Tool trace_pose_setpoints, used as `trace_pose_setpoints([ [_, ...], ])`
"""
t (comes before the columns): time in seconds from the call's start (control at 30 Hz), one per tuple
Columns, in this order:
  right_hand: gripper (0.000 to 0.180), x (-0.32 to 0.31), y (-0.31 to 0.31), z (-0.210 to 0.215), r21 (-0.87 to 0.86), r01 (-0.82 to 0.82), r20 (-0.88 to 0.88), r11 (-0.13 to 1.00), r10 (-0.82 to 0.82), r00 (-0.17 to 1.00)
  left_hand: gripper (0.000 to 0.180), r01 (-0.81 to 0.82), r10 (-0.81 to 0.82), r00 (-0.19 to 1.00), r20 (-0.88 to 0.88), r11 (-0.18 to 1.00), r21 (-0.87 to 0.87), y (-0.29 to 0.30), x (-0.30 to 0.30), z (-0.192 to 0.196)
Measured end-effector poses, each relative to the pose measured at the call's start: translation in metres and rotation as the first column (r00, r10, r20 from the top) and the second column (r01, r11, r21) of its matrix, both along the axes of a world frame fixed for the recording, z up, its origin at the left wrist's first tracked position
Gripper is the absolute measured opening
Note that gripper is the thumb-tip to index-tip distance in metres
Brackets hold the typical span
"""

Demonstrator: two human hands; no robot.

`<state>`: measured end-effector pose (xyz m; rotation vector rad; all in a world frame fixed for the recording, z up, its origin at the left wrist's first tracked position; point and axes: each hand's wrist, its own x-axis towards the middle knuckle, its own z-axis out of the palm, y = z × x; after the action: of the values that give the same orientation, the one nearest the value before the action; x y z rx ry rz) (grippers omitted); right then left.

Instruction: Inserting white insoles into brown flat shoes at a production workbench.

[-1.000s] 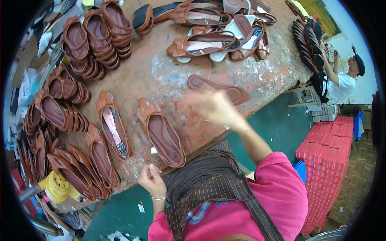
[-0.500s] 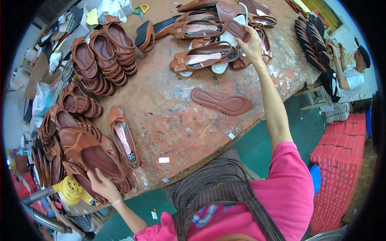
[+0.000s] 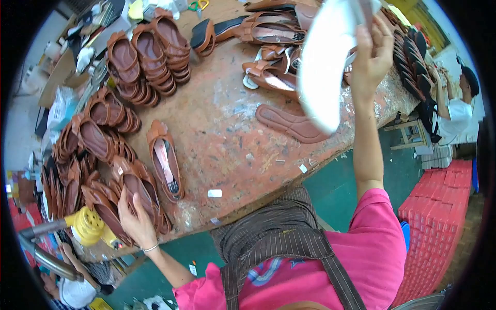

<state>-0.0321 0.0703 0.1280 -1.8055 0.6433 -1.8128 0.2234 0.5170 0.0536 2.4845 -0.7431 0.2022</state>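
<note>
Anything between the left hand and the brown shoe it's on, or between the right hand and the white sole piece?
Nothing visible. The left hand rests directly on the brown shoe at the stack's near edge. The right hand grips the white sole piece, raised above the workbench.

Worktable (image 3: pixel 227 129) ahead of the person. Stacked shoes (image 3: pixel 150 57) at far left; more stacks (image 3: pixel 88 155) along left edge. Left hand (image 3: pixel 135 219) rests on near-left stack. Single shoe (image 3: pixel 165 160) just right of it. Flat sole (image 3: pixel 292 124) right of centre; sandal heap (image 3: pixel 274 46) behind it. Right hand (image 3: pixel 369 51) raised above far right, holding insole (image 3: pixel 323 62). Crates (image 3: pixel 439 217) on floor right
</note>
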Motion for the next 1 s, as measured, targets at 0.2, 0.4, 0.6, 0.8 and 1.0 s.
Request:
trace_pose_setpoints([
  [0.2,0.061,0.053,0.131,-0.049,-0.207,-0.332,-0.448,0.92,0.213,0.869,0.104,-0.172,-0.791,-0.241,-0.562,0.605,-0.778,-0.118,-0.096,0.032],
  [0.4,0.054,0.033,0.136,-0.047,0.545,-0.445,-0.412,0.71,0.69,0.595,0.023,0.291,-0.662,-0.016,-0.749,0.714,-0.637,-0.1,-0.073,0.001],
  [0.6,0.046,-0.005,0.08,-0.035,0.709,-0.385,-0.167,0.59,0.672,0.722,0.048,0.175,-0.393,0.551,-0.736,0.917,-0.359,-0.061,-0.039,-0.037],
  [0.8,0.063,-0.01,0.092,-0.028,-0.047,-0.188,-0.745,0.981,0.091,0.661,0.073,0.543,-0.554,0.826,-0.103,0.831,-0.118,-0.139,-0.08,-0.037],
  [1.0,0.075,0.024,0.062,-0.102,-0.096,-0.287,-0.897,0.953,0.043,0.441,0.083,0.718,-0.72,0.693,-0.018,0.689,0.097,-0.208,-0.092,-0.083],
])
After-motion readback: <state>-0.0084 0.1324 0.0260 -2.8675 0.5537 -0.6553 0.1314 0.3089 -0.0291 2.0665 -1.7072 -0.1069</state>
